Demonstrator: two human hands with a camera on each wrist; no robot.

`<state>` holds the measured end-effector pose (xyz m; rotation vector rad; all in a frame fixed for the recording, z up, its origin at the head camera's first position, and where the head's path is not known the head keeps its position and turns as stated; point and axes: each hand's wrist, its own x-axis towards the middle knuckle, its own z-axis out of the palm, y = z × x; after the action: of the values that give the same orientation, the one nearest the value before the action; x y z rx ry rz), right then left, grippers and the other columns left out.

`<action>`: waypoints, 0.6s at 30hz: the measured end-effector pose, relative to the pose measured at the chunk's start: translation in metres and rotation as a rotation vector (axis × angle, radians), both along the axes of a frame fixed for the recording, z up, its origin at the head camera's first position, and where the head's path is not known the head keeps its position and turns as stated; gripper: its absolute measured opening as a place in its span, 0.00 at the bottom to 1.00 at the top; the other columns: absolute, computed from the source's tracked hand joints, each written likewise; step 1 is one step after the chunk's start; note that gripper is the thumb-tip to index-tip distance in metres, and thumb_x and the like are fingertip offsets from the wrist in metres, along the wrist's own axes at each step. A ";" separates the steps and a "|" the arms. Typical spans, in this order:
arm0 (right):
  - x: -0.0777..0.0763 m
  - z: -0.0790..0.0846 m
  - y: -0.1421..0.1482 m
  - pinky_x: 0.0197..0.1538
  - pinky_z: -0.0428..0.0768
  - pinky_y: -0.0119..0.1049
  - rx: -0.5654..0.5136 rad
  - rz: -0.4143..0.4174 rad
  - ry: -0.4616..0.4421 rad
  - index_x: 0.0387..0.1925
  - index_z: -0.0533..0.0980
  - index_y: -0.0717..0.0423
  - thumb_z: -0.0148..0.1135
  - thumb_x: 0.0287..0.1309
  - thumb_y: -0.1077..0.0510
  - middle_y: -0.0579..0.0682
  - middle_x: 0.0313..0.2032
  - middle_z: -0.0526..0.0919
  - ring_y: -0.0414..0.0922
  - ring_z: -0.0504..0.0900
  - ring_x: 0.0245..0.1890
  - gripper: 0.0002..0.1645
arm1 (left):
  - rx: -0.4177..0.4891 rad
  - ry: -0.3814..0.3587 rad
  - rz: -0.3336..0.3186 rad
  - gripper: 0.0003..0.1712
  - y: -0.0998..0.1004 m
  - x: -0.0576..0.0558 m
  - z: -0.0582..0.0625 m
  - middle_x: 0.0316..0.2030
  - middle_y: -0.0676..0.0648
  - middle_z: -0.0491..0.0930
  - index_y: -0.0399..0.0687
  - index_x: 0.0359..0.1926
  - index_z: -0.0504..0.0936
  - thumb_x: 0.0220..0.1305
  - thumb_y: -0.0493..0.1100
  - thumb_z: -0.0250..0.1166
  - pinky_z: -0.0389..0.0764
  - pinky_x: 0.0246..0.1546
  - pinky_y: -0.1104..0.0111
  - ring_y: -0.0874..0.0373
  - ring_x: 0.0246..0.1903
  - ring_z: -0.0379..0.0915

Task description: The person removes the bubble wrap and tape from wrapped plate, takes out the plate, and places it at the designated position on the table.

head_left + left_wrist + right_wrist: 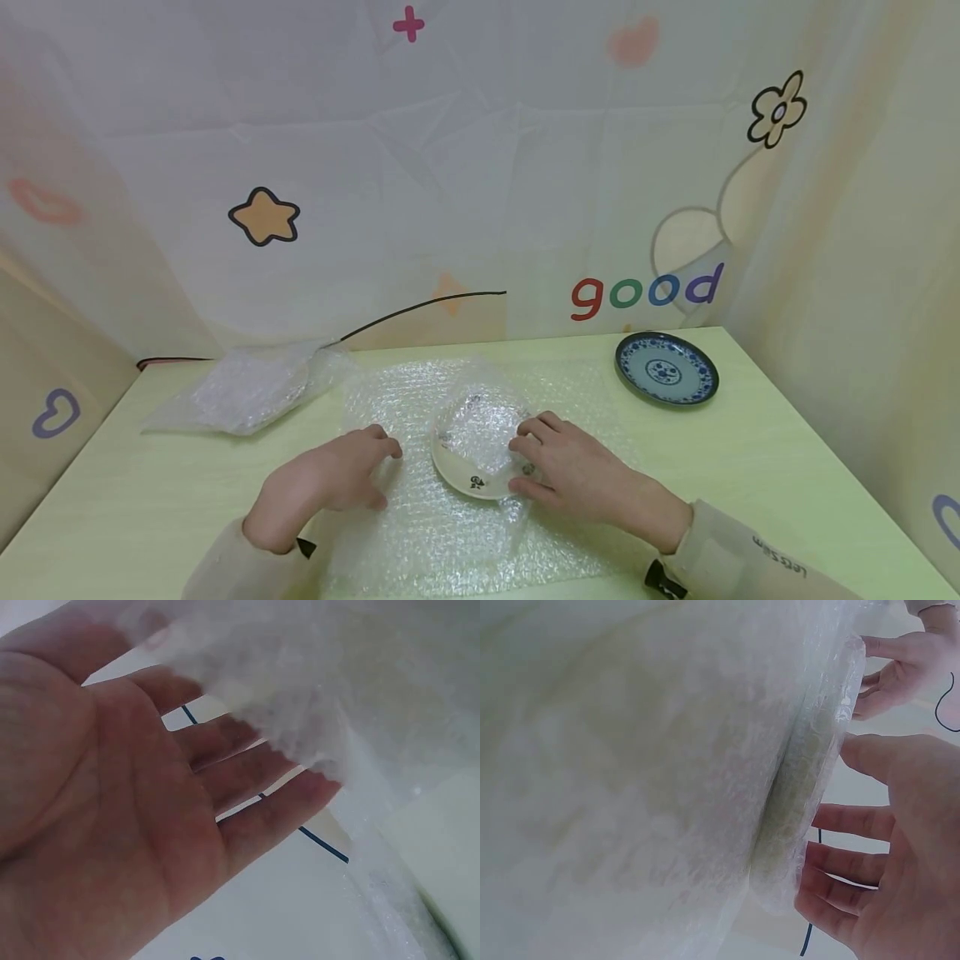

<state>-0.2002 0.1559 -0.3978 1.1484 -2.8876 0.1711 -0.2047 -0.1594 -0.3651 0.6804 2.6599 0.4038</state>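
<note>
A white plate (461,472) with small dark motifs lies on a spread sheet of bubble wrap (420,542), in the middle of the table. A flap of the wrap (487,425) folds over most of the plate, leaving its near rim bare. My right hand (570,467) touches the wrap and the plate's right side, its fingers lightly bent. To the left of the plate, my left hand (337,471) hovers low over the sheet with fingers spread apart. Its palm (112,787) shows in the left wrist view, wrap overlapping the fingertips.
At the table's back left lies a bundle (251,387) in clear bubble wrap. A blue patterned plate (666,369) with a dark rim sits at the back right. A printed curtain (450,167) hangs right behind the pale table (780,467).
</note>
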 end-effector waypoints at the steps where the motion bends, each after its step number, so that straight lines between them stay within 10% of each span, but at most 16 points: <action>1: 0.000 0.000 0.000 0.63 0.76 0.47 -0.002 -0.003 -0.005 0.57 0.80 0.56 0.66 0.68 0.41 0.52 0.55 0.79 0.50 0.74 0.57 0.26 | 0.000 0.001 0.003 0.30 0.000 0.000 0.000 0.57 0.38 0.74 0.38 0.57 0.80 0.54 0.36 0.80 0.75 0.58 0.47 0.39 0.59 0.72; 18: 0.001 -0.001 -0.001 0.61 0.77 0.48 -0.103 -0.016 0.010 0.54 0.81 0.57 0.66 0.69 0.54 0.54 0.55 0.79 0.51 0.74 0.57 0.16 | 0.038 -0.008 0.038 0.40 0.000 0.004 -0.009 0.68 0.30 0.60 0.38 0.68 0.72 0.61 0.50 0.77 0.75 0.58 0.41 0.34 0.68 0.58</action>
<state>-0.1996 0.1553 -0.3986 1.1052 -2.8410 0.3089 -0.2006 -0.1593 -0.3742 0.6389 2.6675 0.4678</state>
